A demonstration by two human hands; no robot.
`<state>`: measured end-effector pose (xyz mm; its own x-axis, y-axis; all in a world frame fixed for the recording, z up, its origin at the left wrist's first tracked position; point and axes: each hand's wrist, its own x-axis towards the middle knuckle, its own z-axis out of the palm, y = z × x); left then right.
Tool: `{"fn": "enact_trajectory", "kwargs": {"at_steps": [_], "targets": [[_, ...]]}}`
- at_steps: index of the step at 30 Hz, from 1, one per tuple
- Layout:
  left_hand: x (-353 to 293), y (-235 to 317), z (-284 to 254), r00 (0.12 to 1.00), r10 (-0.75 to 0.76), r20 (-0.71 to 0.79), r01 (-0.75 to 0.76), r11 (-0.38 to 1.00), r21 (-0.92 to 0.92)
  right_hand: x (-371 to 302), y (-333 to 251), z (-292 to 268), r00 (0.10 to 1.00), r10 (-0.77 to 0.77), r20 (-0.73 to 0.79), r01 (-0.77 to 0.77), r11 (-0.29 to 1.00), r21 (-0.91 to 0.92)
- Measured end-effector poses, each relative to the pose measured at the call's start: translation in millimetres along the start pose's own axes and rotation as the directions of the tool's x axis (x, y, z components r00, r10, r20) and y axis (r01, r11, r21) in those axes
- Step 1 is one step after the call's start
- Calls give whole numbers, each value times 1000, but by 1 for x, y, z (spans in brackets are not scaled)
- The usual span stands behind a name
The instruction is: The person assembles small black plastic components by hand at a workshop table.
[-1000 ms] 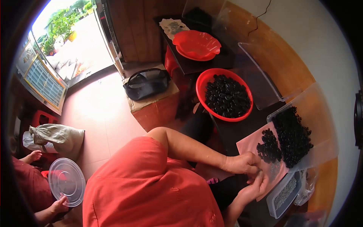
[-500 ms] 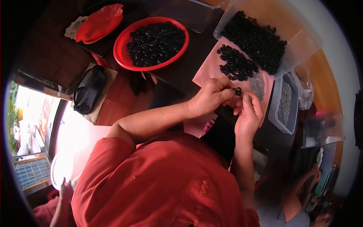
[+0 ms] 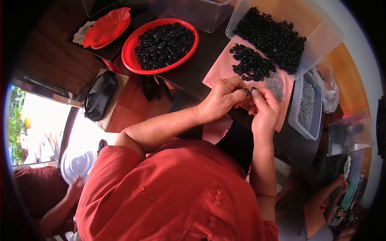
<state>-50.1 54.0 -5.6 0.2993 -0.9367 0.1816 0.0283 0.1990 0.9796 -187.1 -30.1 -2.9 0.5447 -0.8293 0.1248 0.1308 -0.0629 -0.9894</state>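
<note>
My left hand (image 3: 222, 99) is closed, pinching a small black ring-like plastic piece (image 3: 248, 91) between thumb and fingers. Against that piece come the pinched fingertips of my right hand (image 3: 266, 110); what they hold, if anything, is too small to make out. Just beyond both hands lies a pink cloth (image 3: 219, 66). On it rest a heap of similar black pieces (image 3: 252, 64) and a scatter of small silvery metal pieces (image 3: 275, 86).
A clear bin (image 3: 321, 42) full of black pieces stands behind the cloth. Right of it sits a grey-white tub (image 3: 294, 119) of metal pieces beside a plastic bag (image 3: 330, 94). A red basin (image 3: 128, 58) of black oval pieces stands left. Other people's arms (image 3: 60, 211) show at both sides.
My right fingertips have come up and closer to the black piece, now meeting it at my left thumb. At the left edge, another person's arm and a pale round lid have shifted.
</note>
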Motion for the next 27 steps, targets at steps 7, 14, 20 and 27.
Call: {"fn": "enact_trajectory", "kwargs": {"at_steps": [7,14,20,27], "targets": [[1,6,1,996,-78,-53,77,997,-31,1,2,-6,991,97,-90,-81,983,163],[0,2,0,996,-86,-1,86,996,-18,1,0,-3,998,42,-51,-35,992,122],[0,2,0,999,-48,-4,48,999,-2,-1,0,-2,1000,10,-24,-8,996,85],[1,2,-1,999,-34,27,33,999,29,0,-1,-3,999,-29,37,30,999,-27]]}}
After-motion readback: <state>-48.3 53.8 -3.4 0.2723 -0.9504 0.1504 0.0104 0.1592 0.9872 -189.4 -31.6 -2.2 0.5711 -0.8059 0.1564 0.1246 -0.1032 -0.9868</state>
